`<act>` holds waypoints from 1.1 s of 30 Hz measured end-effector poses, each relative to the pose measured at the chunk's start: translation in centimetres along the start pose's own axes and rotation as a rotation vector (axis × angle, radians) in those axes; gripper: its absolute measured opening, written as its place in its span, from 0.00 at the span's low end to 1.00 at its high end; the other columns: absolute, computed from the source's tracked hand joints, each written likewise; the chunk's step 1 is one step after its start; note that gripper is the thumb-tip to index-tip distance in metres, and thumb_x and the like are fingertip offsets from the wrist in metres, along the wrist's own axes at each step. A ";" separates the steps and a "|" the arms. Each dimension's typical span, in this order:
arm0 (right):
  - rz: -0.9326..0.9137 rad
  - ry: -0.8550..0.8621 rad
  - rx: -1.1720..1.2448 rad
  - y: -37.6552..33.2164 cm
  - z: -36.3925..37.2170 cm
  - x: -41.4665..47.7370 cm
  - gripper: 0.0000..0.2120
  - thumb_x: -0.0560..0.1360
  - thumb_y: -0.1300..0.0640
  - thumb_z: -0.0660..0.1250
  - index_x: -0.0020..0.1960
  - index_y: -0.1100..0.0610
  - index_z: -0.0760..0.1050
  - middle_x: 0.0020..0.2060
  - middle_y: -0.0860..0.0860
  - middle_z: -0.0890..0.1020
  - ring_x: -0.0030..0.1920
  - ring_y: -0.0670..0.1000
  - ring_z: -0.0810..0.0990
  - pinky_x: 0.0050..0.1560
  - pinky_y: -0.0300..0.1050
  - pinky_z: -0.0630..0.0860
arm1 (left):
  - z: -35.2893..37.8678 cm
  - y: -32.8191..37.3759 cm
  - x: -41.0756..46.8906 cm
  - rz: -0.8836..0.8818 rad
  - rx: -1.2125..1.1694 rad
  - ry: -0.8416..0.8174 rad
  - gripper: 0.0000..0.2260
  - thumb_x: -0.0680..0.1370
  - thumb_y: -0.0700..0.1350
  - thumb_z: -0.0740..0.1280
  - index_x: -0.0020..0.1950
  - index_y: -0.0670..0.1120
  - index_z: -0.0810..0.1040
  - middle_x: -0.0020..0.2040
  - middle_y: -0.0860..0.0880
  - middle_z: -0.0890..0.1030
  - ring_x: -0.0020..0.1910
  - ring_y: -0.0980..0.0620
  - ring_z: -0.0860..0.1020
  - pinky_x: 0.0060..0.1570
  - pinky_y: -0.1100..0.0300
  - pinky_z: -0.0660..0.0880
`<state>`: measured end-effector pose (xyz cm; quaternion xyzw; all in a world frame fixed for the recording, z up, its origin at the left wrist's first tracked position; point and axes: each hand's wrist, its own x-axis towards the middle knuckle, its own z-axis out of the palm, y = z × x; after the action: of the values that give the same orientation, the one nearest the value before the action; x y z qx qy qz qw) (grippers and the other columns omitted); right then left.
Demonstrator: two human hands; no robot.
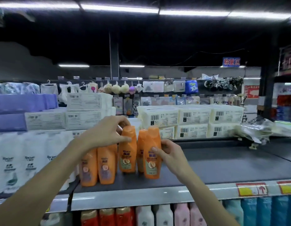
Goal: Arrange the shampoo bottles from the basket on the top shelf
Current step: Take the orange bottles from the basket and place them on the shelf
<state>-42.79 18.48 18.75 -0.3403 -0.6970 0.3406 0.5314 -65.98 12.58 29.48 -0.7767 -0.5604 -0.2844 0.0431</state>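
Head view: both hands are busy among orange shampoo bottles on the top shelf (pixel 223 167). The left hand (pixel 107 132) comes in from above; its fingers (pixel 121 120) curl over the cap end of the first bottle (pixel 127 154), with the thumb across its front. The right hand (pixel 170 154) grips the second bottle (pixel 152 168) by its side, thumb on the label and the other fingers wrapped behind. A third bottle (pixel 141 144) stands just behind, between the two held ones. A pair of bottles (pixel 107 167) stands touching each other just to the left, nearer the shelf's front edge. The basket is not in view. I cannot tell whether the first bottle's base rests on the shelf or hangs just above it.

The bottles are tall and narrow and stand close together, so the likely trouble is a knock. A wrist or a sliding bottle that brushes the pair could tip them forward off the edge. The white bottles (pixel 29 160) further left stand close enough to be pushed over too. Letting go of either held bottle while it leans could set off the same tumble.
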 end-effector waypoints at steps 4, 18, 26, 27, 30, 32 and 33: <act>0.033 0.004 0.005 1.9 1.7 1.1 0.11 0.74 0.56 0.74 0.56 0.54 0.79 0.49 0.48 0.86 0.51 0.47 0.84 0.54 0.47 0.81 | 0.6 -1.9 0.7 -0.013 0.033 0.020 0.20 0.69 0.54 0.79 0.57 0.54 0.78 0.48 0.61 0.78 0.45 0.62 0.81 0.47 0.60 0.78; 0.023 0.005 -0.103 3.2 3.8 2.0 0.18 0.75 0.51 0.73 0.63 0.55 0.77 0.57 0.49 0.80 0.56 0.45 0.79 0.61 0.49 0.78 | 2.5 -3.3 1.9 -0.044 0.157 -0.018 0.24 0.67 0.57 0.79 0.59 0.51 0.79 0.51 0.56 0.81 0.46 0.59 0.80 0.47 0.65 0.73; 0.030 0.005 -0.125 3.6 3.6 1.9 0.20 0.70 0.50 0.78 0.57 0.48 0.72 0.50 0.41 0.81 0.48 0.34 0.79 0.44 0.28 0.75 | 2.4 -4.0 2.1 -0.016 0.411 0.023 0.25 0.67 0.67 0.74 0.61 0.59 0.77 0.52 0.59 0.75 0.54 0.57 0.71 0.61 0.53 0.66; 0.039 0.006 -0.132 3.6 3.5 1.8 0.22 0.69 0.50 0.78 0.56 0.48 0.71 0.50 0.42 0.80 0.48 0.34 0.78 0.44 0.27 0.74 | 2.4 -4.0 2.1 -0.012 0.404 0.024 0.25 0.67 0.66 0.74 0.61 0.59 0.76 0.52 0.60 0.76 0.53 0.58 0.70 0.60 0.54 0.65; 0.066 0.011 -0.185 4.0 3.2 1.6 0.25 0.67 0.49 0.80 0.56 0.51 0.70 0.52 0.46 0.79 0.50 0.41 0.78 0.45 0.30 0.74 | 2.5 -4.1 2.2 0.002 0.396 0.034 0.26 0.67 0.65 0.75 0.62 0.59 0.76 0.51 0.60 0.76 0.51 0.59 0.70 0.59 0.55 0.65; 0.090 0.000 -0.237 4.3 3.0 1.3 0.29 0.66 0.48 0.80 0.59 0.52 0.68 0.55 0.48 0.76 0.52 0.43 0.77 0.45 0.31 0.73 | 2.5 -4.1 2.2 0.003 0.405 0.025 0.27 0.66 0.65 0.75 0.62 0.59 0.75 0.51 0.60 0.76 0.51 0.59 0.70 0.58 0.55 0.65; 0.105 -0.006 -0.262 4.5 2.9 1.3 0.31 0.66 0.48 0.80 0.61 0.52 0.67 0.58 0.48 0.75 0.54 0.44 0.76 0.46 0.31 0.73 | 2.5 -4.1 2.2 0.001 0.411 0.019 0.28 0.66 0.65 0.75 0.63 0.59 0.74 0.52 0.60 0.76 0.52 0.59 0.71 0.59 0.55 0.64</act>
<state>-45.41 21.59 15.05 -0.4418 -0.7181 0.2751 0.4620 -68.21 16.94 27.49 -0.7490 -0.6058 -0.1716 0.2060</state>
